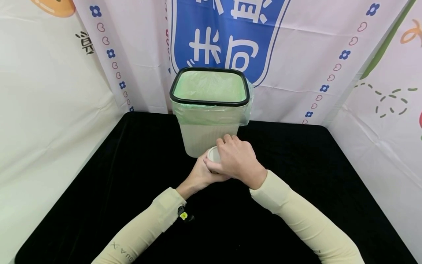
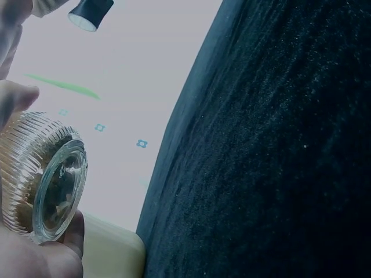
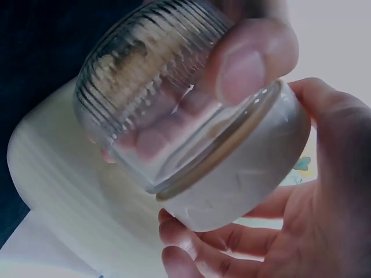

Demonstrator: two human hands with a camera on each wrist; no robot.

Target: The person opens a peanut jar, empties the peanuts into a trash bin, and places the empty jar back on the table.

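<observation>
A ribbed clear glass jar point(image 3: 110, 119) with beige crumb-like contents is held tilted between both hands, close in front of the bin. Its thick glass base point(image 2: 61, 188) shows in the left wrist view. My left hand point(image 1: 201, 173) grips the glass body, thumb along its side. The white lid point(image 3: 246, 168) sits at the jar's mouth, with a tan ring along its edge. Curled around that lid are the fingers and thumb of my right hand point(image 1: 239, 158). In the head view, the right hand hides most of the jar.
Just beyond the hands stands a pale waste bin point(image 1: 206, 137) with a black rim point(image 1: 211, 102) and a green liner bag point(image 1: 214, 114). Black cloth point(image 1: 148, 154) covers the table. Printed white curtains point(image 1: 296, 66) surround its back and sides.
</observation>
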